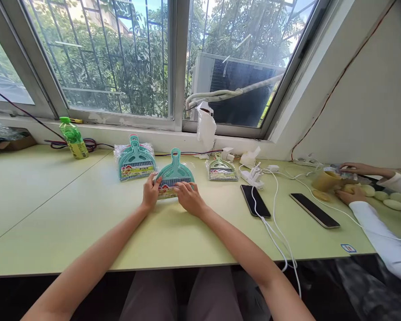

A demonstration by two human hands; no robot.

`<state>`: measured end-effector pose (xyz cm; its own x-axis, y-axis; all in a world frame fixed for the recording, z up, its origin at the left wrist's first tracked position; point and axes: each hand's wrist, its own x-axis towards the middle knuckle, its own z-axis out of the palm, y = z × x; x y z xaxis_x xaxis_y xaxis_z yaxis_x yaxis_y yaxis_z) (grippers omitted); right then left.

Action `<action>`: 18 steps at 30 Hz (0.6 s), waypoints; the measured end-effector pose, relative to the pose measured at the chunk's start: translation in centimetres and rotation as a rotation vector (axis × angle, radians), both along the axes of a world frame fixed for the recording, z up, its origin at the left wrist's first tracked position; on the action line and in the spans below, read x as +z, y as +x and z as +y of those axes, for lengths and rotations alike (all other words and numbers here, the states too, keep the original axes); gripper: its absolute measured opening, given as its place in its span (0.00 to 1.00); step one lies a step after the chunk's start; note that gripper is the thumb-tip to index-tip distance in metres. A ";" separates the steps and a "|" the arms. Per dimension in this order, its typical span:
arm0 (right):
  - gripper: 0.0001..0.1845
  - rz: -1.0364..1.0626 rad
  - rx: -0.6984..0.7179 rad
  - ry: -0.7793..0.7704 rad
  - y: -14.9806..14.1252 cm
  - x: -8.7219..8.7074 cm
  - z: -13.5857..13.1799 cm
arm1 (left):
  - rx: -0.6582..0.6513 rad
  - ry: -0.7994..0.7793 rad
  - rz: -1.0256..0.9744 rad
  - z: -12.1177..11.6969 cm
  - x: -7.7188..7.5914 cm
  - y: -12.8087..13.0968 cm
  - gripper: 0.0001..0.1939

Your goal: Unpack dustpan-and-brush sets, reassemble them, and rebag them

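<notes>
A teal mini dustpan and brush set (174, 173) in clear wrap lies on the pale green table (70, 214) in front of me. My left hand (150, 192) grips its left lower edge, fingers curled on it. Over its lower right edge my right hand (190, 197) rests, fingers bent and pressing on the wrap. A stack of the same teal sets (135, 160) sits just to the left. A smaller olive-coloured set (221, 169) lies to the right.
A green bottle (73, 138) stands by the window sill at left. Two phones (255, 200) (314, 209) lie on the right with white cables (277, 232). At far right another person's hands (352, 194) handle a yellow cup and pale round pieces (387, 199).
</notes>
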<state>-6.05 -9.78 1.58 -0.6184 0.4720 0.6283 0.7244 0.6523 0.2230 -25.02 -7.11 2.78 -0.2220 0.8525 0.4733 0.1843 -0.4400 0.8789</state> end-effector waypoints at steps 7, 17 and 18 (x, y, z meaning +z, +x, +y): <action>0.25 -0.116 -0.023 -0.034 0.6 0.0 0.3 | 0.019 -0.010 0.025 0.5 -0.2 -0.3 0.18; 0.11 -0.204 0.117 0.032 0.6 -0.4 0.9 | 0.113 -0.023 -0.078 1.8 -0.9 -1.1 0.21; 0.11 -0.189 0.115 0.029 0.5 -0.4 1.0 | 0.091 -0.019 -0.137 2.0 -0.9 -1.1 0.21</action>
<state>-5.54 -8.81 1.20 -0.7754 0.3748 0.5082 0.5888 0.7198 0.3676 -26.07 -5.11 1.83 -0.3599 0.8347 0.4169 0.1002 -0.4097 0.9067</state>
